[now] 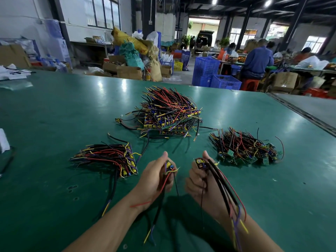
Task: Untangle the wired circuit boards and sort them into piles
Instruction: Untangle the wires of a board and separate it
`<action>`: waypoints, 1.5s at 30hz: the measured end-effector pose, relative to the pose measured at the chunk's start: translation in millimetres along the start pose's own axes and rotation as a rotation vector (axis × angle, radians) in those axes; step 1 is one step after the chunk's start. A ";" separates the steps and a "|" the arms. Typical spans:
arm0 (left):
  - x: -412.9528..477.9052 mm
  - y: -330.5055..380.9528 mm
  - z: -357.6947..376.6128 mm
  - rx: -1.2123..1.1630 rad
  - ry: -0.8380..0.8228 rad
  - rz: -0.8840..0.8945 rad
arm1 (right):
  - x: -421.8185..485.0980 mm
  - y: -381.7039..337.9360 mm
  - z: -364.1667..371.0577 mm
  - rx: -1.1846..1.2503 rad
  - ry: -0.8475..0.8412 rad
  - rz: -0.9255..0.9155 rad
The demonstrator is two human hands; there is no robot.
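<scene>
Room: I am looking into a big workshop with tall windows, cardboard boxes (129, 72) stacked on the floor, blue crates (225, 81), and seated people (258, 60) at benches far back on the right.
Surface: a wide green table (54, 115) fills most of my view, glossy under the ceiling lamps.
Tangled heap: the tangled heap (169, 113) of wired boards sits mid-table, farthest from me, with red, black, yellow and purple leads sticking out in all directions.
Left pile: the left pile (109, 159) lies nearer to me. Its boards are stacked at its right end and the leads are combed mostly leftward.
Right pile: the right pile (243, 150) is looser, and green board faces show along its near edge.
Left hand: my left hand (154, 177) is raised over the table between the two near piles, thumb up. Its fingers are curled round a small board (170, 166) that carries a yellow part.
Left leads: its wires (175, 184) hang down past the wrist and forearm.
Right hand: my right hand (198, 182) is also thumb up and grips a second board (200, 163) against the fingers.
Right leads: a black and red bundle (223, 186) runs down across the forearm and ends in yellow and purple tips.
Between the hands: the two boards are side by side and apart. I cannot tell whether any lead links them.
</scene>
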State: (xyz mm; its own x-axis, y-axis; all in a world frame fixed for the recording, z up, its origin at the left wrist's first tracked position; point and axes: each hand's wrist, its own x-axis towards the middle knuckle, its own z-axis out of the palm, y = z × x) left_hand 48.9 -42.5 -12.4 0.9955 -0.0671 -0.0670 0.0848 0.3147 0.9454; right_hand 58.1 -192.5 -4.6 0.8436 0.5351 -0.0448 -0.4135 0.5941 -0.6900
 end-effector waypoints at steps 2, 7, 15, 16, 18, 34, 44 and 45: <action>2.0 -3.6 -5.8 0.376 0.103 0.166 | 2.3 -3.6 -1.0 -0.008 0.041 -0.008; 3.9 -11.9 -12.0 0.906 0.207 0.356 | 2.5 -3.1 -4.1 -0.237 0.197 -0.092; -18.3 -0.9 0.0 0.539 -0.113 0.451 | -9.3 1.9 5.2 -0.741 0.071 -0.238; -19.3 0.3 0.9 0.513 -0.136 0.446 | -10.2 1.9 6.0 -0.764 0.049 -0.230; -21.6 3.9 1.9 0.453 -0.160 0.435 | -11.9 2.0 7.0 -0.802 0.042 -0.211; -25.0 4.3 -1.9 0.654 -0.295 0.427 | -8.5 -6.1 -4.2 -1.130 0.006 -0.297; -23.1 -4.8 -0.3 0.635 -0.245 0.376 | -10.9 -5.0 -0.9 -1.037 -0.026 -0.205; -22.5 -5.5 -0.8 0.626 -0.246 0.368 | -11.1 -5.9 -1.0 -1.045 -0.021 -0.191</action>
State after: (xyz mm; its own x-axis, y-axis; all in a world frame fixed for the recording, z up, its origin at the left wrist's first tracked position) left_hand 26.1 -42.0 -16.4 0.9107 -0.2938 0.2903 -0.3628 -0.2330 0.9023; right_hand 51.5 -202.6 -0.7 0.8531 0.5038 0.1359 0.2339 -0.1363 -0.9627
